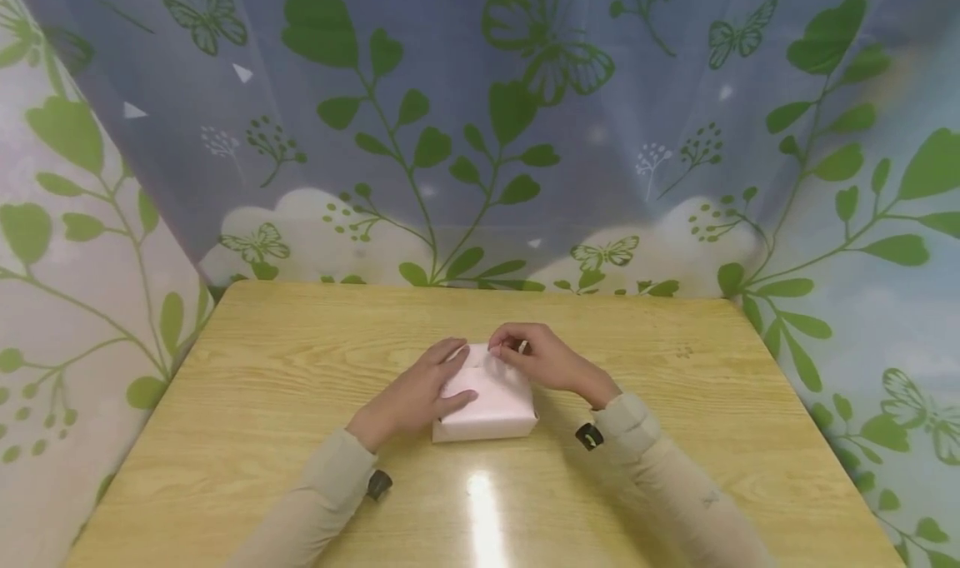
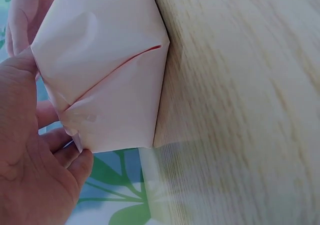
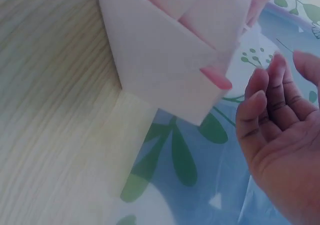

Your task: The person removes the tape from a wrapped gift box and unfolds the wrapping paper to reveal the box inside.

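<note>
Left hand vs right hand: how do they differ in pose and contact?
The left hand lies with thumb and fingers spread; the right hand has its fingers bent inward.
The left hand rests on the pale pink package; in the right wrist view, a gap separates the right hand from the package's end.
Shared: both are bare.

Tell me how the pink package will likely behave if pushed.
The package probably won't roll or tip easily: it sits broad and low on the table. Its wrapping may crease or tear, since it looks papery, with visible folds.
</note>
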Demonstrator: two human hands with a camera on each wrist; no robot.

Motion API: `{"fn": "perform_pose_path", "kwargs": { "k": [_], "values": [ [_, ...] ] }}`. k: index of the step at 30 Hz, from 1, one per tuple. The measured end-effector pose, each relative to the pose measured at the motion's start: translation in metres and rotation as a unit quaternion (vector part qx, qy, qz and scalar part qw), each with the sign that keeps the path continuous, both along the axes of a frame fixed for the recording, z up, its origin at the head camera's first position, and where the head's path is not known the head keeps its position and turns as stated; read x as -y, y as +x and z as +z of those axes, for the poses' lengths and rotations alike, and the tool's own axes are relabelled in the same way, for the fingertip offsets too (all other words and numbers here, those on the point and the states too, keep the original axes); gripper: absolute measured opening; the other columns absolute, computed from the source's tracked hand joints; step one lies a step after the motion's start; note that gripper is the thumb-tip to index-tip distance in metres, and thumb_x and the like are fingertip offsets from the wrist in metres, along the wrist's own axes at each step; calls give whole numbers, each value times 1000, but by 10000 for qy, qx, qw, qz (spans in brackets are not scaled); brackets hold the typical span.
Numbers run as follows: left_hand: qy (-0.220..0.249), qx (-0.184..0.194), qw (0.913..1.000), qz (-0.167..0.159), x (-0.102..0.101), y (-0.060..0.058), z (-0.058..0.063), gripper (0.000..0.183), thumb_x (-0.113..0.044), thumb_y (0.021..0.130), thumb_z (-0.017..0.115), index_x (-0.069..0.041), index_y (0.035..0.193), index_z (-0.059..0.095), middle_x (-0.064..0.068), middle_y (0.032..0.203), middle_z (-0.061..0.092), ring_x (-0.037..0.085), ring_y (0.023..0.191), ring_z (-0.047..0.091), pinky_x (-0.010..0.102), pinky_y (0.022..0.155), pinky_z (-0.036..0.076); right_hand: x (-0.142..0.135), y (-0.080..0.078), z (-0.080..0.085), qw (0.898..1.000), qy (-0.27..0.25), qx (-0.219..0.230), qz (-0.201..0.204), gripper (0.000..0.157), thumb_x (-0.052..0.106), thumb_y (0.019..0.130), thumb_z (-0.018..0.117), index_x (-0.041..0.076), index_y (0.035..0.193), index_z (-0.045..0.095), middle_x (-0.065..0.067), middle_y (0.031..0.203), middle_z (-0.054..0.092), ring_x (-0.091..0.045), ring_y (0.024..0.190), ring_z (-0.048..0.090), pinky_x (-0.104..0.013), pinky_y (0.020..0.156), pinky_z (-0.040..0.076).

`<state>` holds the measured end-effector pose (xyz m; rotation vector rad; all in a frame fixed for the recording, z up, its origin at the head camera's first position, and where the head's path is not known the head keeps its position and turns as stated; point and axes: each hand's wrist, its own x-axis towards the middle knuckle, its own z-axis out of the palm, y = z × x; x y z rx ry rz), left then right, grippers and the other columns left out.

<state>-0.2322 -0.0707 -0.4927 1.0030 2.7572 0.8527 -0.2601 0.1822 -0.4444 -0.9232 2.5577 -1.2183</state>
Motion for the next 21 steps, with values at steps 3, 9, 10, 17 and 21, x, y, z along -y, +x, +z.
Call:
{"fn": "perform_pose_path", "kwargs": {
  "k": [3, 9, 10, 17, 21],
  "values": [
    [28, -24, 10000, 27, 0, 0, 1, 78, -51, 102, 55, 1, 156, 34, 17, 165, 28, 32, 155, 23, 47, 125, 26, -7, 6, 2, 9998, 61, 7, -206, 21, 22, 106, 57, 7, 106, 71, -8, 87, 69, -19, 71, 59, -27, 60, 51],
    [130, -76, 9999, 34, -2, 1, 3, 76, -49, 101, 58, 3, 154, 39, 18, 163, 33, 33, 153, 27, 48, 124, 28, -22, 19, -7, 9953, 649, -389, -597, 26, 31, 107, 55, 16, 90, 68, -1, 73, 63, -15, 61, 53, -26, 56, 45],
    [92, -94, 9999, 43, -3, 1, 4, 77, -49, 101, 58, 3, 154, 39, 18, 163, 34, 33, 153, 27, 47, 124, 28, -23, 22, -8, 9935, 795, -479, -660, 28, 32, 106, 55, 17, 87, 67, 1, 70, 61, -12, 60, 50, -25, 56, 43],
    [-19, -237, 9996, 118, -5, 2, 8, 73, -46, 100, 61, 2, 152, 44, 19, 161, 37, 38, 152, 27, 50, 125, 26, -31, 36, -16, 9862, 1159, -602, -1016, 35, 34, 105, 58, 22, 72, 56, 10, 60, 45, -4, 54, 38, -21, 51, 32],
    [55, -378, 9993, -1, -7, 2, 10, 70, -43, 98, 63, 2, 150, 47, 21, 159, 39, 41, 151, 29, 53, 124, 26, -36, 42, -18, 9855, 1196, -567, -1061, 33, 32, 102, 62, 21, 72, 57, 11, 59, 46, -4, 54, 39, -21, 51, 33]
  ]
}}
